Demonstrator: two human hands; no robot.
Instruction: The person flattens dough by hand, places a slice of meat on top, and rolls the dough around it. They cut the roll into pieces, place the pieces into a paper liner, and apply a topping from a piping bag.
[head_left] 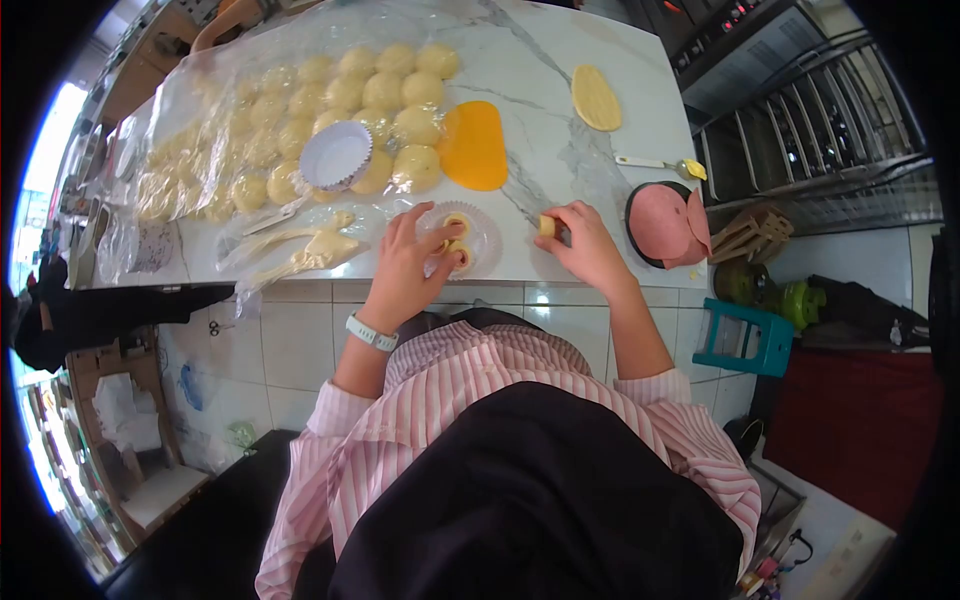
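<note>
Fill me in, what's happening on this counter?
A person at a marble counter is handling pastry dough. Their left hand rests on a paper liner holding two small rolled dough pieces. Their right hand pinches another rolled piece beside it. Behind sit rows of dough balls under plastic, an orange scraper, a flattened oval of dough and a bowl of pink filling.

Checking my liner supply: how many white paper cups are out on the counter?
2. One paper cup sits on the dough balls; the other, holding rolled pieces, is under the left hand. More may be hidden.
</note>
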